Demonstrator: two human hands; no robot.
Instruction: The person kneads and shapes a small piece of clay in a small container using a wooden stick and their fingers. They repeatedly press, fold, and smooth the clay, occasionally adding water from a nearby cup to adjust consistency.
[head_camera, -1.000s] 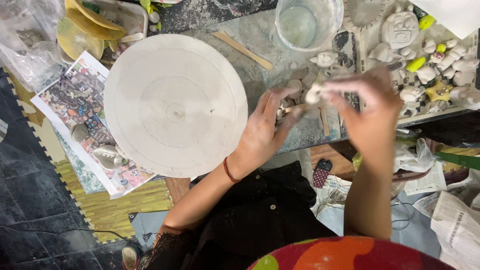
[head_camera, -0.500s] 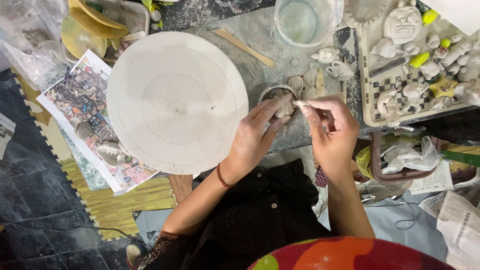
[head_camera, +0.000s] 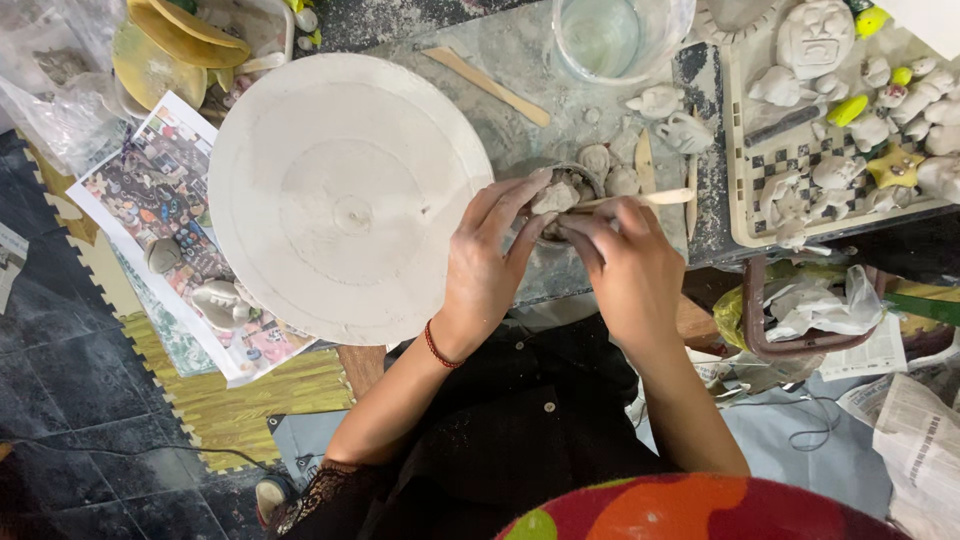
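Left hand: fingers curling half-closed around a small grey lump of clay, thumb and forefinger pinching it from the left side. A red cord bracelet is sitting at the wrist.

Right hand: fingers closing on a thin wooden modelling stick, gripping it near one end; the stick is lying roughly level, its free end pointing right, its near end touching the clay.

Clay lump: being held just above the tabletop at its near edge, directly right of the large round white turntable (touching neither, as far as can be told).

Nearby: a clear plastic tub beyond the hands; a tray of small pale clay figures to the right; a printed sheet left of the turntable.

Change from earlier frames: the right hand is now drawn in from the tray side and the two hands are meeting closer over the clay; the stick is newly lying across.
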